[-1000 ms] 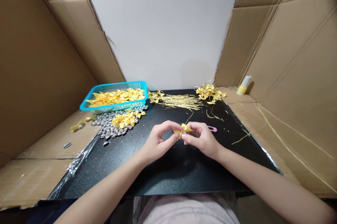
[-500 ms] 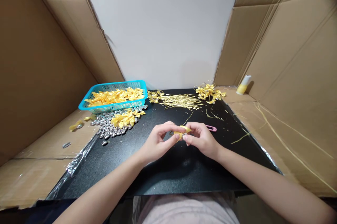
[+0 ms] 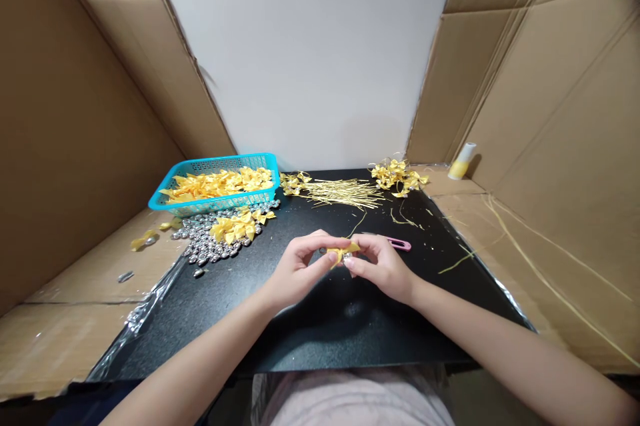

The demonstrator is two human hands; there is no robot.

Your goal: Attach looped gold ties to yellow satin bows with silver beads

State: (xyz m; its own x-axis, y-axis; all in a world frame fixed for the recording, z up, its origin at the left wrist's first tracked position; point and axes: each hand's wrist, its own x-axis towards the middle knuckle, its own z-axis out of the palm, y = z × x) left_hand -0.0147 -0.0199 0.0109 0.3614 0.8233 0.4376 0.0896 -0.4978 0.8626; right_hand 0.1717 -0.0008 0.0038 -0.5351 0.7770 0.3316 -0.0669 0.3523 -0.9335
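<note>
Over the middle of the black table (image 3: 320,339), both my hands meet at one yellow ribbon bow (image 3: 353,247). My left hand (image 3: 303,269) pinches the bow's left side between thumb and fingers. At the other side, my right hand (image 3: 383,266) is closed, its thumb against a small shiny silver bead (image 3: 347,257) just under the bow. Fingers cover much of the bow, and how bead and bow are joined is hidden. Partly behind my right hand lies a pink-handled tool (image 3: 400,244), perhaps a cutter.
A turquoise basket (image 3: 163,201) holds many yellow bows. Before it lie silver beads (image 3: 200,239) with loose bows (image 3: 235,226) on top. Farther back are gold twist ties (image 3: 345,193) and finished-looking bow clusters (image 3: 397,176). A thread cone (image 3: 463,161) stands right. Cardboard walls (image 3: 565,113) flank the table.
My hands stay in nearly the same place. The bow tilts and flattens slightly between my fingers, and the silver bead shifts a little under my right thumb.
</note>
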